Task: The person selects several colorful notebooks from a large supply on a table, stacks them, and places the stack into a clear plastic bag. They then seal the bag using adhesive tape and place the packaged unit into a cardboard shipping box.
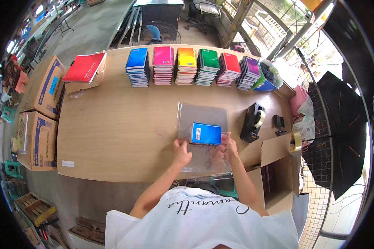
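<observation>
A spiral-bound blue notebook [207, 134], apparently on top of a small stack, lies on a clear plastic sheet [191, 112] near the table's front edge. My left hand [182, 152] is closed at the sheet's left edge, by the notebook's lower left corner, its fingertips partly hidden. At the notebook's right side, my right hand [230, 146] has its thumb and fingers stretched out, touching or very near the edge. Shiny plastic and reflections blur its lower fingers.
Stacks of blue [137, 66], pink, yellow, green, red and purple notebooks line the table's far side. A black tape dispenser [252, 124] stands to the right. An open cardboard box [274, 178] is at front right; closed cartons [41, 141] stand left.
</observation>
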A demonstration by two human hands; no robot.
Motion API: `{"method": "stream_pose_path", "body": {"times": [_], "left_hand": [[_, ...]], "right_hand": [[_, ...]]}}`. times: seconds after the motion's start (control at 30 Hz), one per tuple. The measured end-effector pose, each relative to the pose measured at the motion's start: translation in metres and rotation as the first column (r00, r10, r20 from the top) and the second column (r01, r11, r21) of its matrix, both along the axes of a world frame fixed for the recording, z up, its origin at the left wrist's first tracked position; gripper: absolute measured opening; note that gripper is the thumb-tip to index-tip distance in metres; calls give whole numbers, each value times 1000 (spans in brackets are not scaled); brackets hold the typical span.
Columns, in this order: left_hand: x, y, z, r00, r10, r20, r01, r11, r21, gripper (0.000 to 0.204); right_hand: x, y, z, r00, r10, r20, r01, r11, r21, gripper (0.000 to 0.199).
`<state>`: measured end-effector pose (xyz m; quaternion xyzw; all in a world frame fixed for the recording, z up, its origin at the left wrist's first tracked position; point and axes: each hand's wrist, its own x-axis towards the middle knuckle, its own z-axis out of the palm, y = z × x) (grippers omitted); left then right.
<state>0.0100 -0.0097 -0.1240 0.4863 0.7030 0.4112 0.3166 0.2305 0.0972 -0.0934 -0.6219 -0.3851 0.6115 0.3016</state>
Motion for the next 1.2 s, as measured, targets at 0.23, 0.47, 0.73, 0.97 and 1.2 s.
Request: {"method": "stream_pose_path", "body": {"times": [0.23,0.47,0.73,0.97,1.2], "left_hand": [[-6,-19,-6,702,-652,-287,627,757,-184,29],[8,-14,29,671,-562,-484,626,779,-37,10],[2,5,36,714,-615,-334,582,787,-204,17],[14,-2,55,718,-438,-542,548,835,51,20],[10,11,83,791,-348,-503,417,908,27,13]], "right_hand": [[37,-60,-23,835,388,389,-545,676,496,38],[22,-70,-2,581,416,700,-798,461,388,65],[26,-64,5,626,410,663,-777,391,493,39],[27,-57,11,638,287,714,-758,395,519,25],[34,-48,60,557,83,827,-805,298,512,12]]}}
